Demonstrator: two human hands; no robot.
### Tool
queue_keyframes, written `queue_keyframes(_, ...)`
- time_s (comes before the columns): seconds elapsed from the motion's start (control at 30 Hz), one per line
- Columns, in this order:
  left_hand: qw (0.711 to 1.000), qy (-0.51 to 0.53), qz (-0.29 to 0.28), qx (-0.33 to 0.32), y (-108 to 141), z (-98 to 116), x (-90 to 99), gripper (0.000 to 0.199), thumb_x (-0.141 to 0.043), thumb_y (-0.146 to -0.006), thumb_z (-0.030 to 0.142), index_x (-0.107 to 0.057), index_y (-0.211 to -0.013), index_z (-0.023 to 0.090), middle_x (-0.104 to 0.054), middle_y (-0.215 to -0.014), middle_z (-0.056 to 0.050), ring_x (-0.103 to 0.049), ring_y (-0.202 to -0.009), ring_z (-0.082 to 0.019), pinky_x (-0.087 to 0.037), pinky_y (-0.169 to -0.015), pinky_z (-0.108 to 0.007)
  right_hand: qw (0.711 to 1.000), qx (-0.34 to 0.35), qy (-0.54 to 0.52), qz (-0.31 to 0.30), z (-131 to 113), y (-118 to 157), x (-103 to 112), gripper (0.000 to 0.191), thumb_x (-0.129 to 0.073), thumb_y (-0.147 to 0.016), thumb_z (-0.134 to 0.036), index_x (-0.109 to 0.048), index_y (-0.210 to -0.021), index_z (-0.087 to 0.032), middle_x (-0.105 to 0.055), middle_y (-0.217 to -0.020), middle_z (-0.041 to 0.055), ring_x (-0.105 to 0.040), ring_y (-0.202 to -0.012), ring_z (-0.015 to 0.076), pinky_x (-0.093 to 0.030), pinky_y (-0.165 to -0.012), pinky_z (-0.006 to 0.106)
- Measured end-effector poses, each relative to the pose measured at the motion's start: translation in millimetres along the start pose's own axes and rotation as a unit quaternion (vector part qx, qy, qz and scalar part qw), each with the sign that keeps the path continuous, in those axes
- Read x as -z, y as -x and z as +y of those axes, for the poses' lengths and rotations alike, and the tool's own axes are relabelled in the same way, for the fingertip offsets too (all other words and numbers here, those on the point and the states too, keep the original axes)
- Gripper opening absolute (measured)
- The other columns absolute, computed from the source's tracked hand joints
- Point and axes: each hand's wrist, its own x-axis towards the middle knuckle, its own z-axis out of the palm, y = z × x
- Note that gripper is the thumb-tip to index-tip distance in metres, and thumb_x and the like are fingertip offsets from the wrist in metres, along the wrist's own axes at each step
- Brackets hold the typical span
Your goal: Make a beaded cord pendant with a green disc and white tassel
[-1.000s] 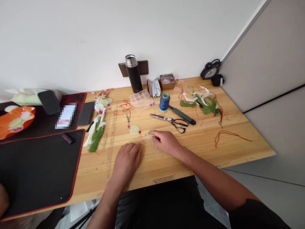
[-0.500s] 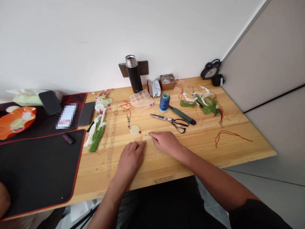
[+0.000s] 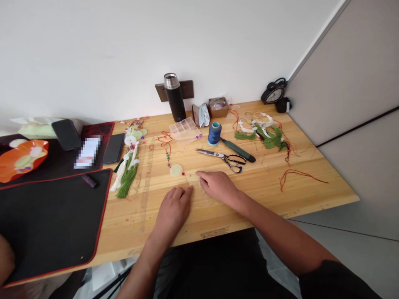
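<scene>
On the wooden table lies a pale round pendant (image 3: 176, 170) with a red bead (image 3: 183, 174) at its right edge. A beaded cord (image 3: 168, 157) runs up from it to red threads. A faint thin thread leads from the red bead toward my hands. My left hand (image 3: 175, 204) rests just below the pendant, fingers closed, its fingertips at this thread. My right hand (image 3: 218, 185) lies to the right, fingers curled and pinched at the thread's other side. The thread between the fingertips is barely visible. Scissors (image 3: 220, 156) lie beyond my right hand.
Behind are a blue thread spool (image 3: 214, 135), a green-handled tool (image 3: 238, 150), a clear compartment box (image 3: 183, 129) and a black flask (image 3: 175, 99). Tassels lie left (image 3: 127, 178) and right (image 3: 271, 137). A red cord (image 3: 301, 174) is at right, a black mat (image 3: 52, 224) at left.
My left hand has moved slightly right, its index finger stretched a little farther forward. My right hand has shifted slightly right. The pendant stays in place.
</scene>
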Motion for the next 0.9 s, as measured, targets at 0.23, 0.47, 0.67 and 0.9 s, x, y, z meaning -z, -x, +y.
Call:
queue_keyframes(0.23,1.0,0.031,0.004,0.003,1.4,-0.4,0.2,0.038,-0.053,-0.11,0.016,-0.07,-0.144,0.018,-0.069,-0.102,-0.01,-0.066,-0.096,-0.029,-0.06,-0.088,-0.044,1.0,-0.01,-0.003,0.005,0.9,2.7,-0.2,0.038,-0.056,-0.11,-0.026,-0.076,-0.142,-0.025,-0.086,-0.125,0.0106,-0.08,-0.114,0.0269,-0.054,-0.097,0.033)
queue_keyframes(0.47,0.999,0.036,0.025,-0.019,0.4,-3.5,-1.4,0.033,-0.051,-0.113,0.023,-0.07,-0.14,0.018,-0.069,-0.099,-0.01,-0.068,-0.093,-0.028,-0.06,-0.087,-0.043,1.0,-0.008,0.014,-0.012,-2.3,3.8,4.3,0.032,-0.055,-0.111,-0.026,-0.077,-0.134,-0.025,-0.085,-0.124,0.0096,-0.079,-0.11,0.0252,-0.052,-0.095,0.032)
queue_keyframes(0.67,0.999,0.033,0.013,-0.021,0.8,-2.5,1.6,0.035,-0.05,-0.113,0.024,-0.069,-0.141,0.017,-0.069,-0.1,-0.01,-0.07,-0.094,-0.029,-0.061,-0.087,-0.044,1.0,-0.003,0.021,-0.005,-3.8,5.1,5.3,0.031,-0.055,-0.111,-0.026,-0.077,-0.132,-0.026,-0.086,-0.121,0.0082,-0.079,-0.107,0.0249,-0.051,-0.093,0.032)
queue_keyframes(0.9,0.999,0.042,0.027,-0.02,0.2,-1.9,1.5,0.034,-0.05,-0.112,0.025,-0.072,-0.138,0.02,-0.07,-0.097,-0.009,-0.071,-0.092,-0.027,-0.061,-0.085,-0.042,1.0,-0.013,-0.011,0.01,0.0,6.9,3.4,0.036,-0.059,-0.109,-0.027,-0.076,-0.14,-0.029,-0.086,-0.125,0.0066,-0.079,-0.112,0.0251,-0.054,-0.096,0.032)
